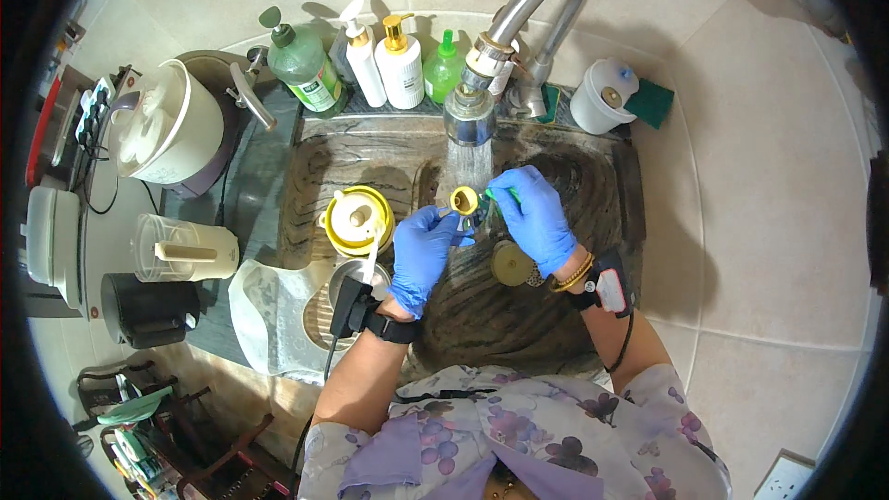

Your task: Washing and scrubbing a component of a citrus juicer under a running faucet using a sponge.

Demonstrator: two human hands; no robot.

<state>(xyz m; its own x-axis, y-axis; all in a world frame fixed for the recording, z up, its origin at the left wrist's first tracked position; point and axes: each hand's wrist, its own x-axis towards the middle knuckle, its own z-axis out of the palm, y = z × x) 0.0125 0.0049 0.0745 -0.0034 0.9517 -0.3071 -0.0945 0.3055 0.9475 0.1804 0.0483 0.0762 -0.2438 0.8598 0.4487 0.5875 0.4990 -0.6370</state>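
Both my hands wear blue gloves and meet over the sink, beneath water running from the tap. My left hand is closed on a small yellow cup whose round opening faces up. Opposite it, my right hand pinches a slim green tool; its kind is mostly hidden by the fingers, and its end reaches close to the cup. Below my right hand, a round yellowish lid-like disc lies in the basin. Left of my left hand sits a yellow-rimmed pot with a white lid.
Several pump bottles, including a green one, line the back edge. At the back right stand a white container and a green scouring pad. A white rice cooker, clear jug and black container crowd the left counter.
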